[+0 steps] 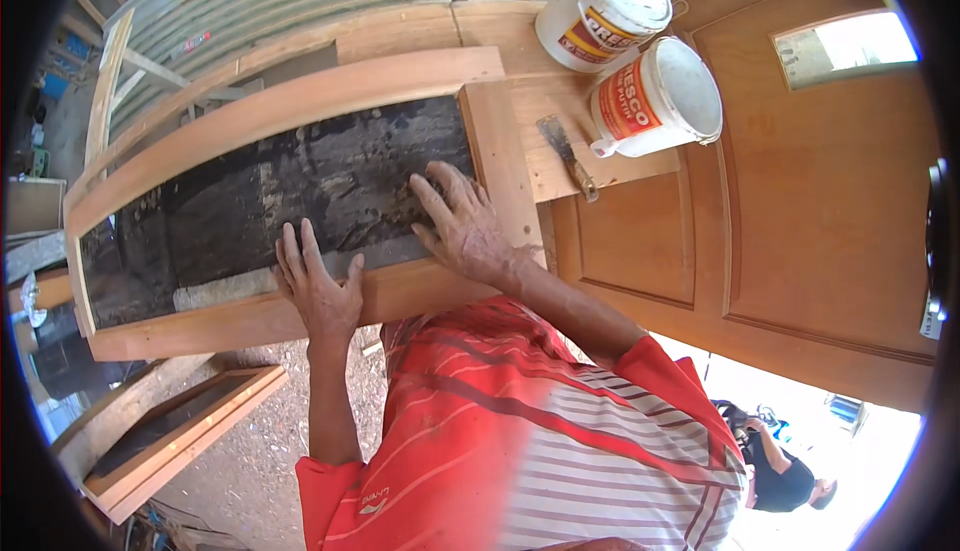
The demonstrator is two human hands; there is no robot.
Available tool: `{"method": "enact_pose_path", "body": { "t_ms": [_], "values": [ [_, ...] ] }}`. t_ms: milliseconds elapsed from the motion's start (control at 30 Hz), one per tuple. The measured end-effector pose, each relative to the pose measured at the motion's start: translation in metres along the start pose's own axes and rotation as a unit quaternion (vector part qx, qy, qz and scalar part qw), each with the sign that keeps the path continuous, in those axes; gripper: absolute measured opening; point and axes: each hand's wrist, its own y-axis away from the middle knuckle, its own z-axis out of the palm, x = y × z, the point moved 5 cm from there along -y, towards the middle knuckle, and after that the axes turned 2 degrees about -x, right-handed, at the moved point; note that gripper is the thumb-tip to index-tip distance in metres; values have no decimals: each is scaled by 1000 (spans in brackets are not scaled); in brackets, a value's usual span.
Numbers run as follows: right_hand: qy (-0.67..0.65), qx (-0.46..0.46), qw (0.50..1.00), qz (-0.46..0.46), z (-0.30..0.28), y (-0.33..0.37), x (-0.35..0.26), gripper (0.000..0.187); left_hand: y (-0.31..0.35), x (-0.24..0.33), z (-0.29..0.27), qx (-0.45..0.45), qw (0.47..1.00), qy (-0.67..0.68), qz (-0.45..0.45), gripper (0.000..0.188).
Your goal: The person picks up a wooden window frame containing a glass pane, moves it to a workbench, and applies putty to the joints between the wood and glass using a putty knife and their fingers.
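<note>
A wooden frame with a dark, blotchy panel set inside lies across the workbench in front of me. My left hand rests at the near rail, its fingers stretched onto the panel beside a pale grey strip. Farther right, my right hand lies over the panel near the frame's right end, fingers spread and slightly bent. I see nothing held in either hand. A putty knife with a worn blade lies on the bench, right of the frame and apart from my hands.
Two white buckets, a lidded one and an open one, stand at the bench's far right. A brown panelled door fills the right side. Another framed piece sits low at left. A person is at lower right.
</note>
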Motion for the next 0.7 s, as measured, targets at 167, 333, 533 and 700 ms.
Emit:
{"method": "enact_pose_path", "body": {
  "t_ms": [167, 333, 533, 700],
  "values": [
    [-72, -82, 994, -7, -33, 13, 36, 61, -27, 65, 17, 87, 991, 46, 90, 83],
    [-133, 39, 990, -7, -211, 14, 82, 34, -36, 69, 51, -12, 996, -20, 91, 81],
    [72, 198, 969, 131, -341, 6, 239, 14, -39, 67, 35, 58, 993, -102, -11, 85],
    [132, -139, 969, 154, -296, -24, 324, 20, -44, 75, 23, 118, 983, -139, -14, 89]
  ]
}}
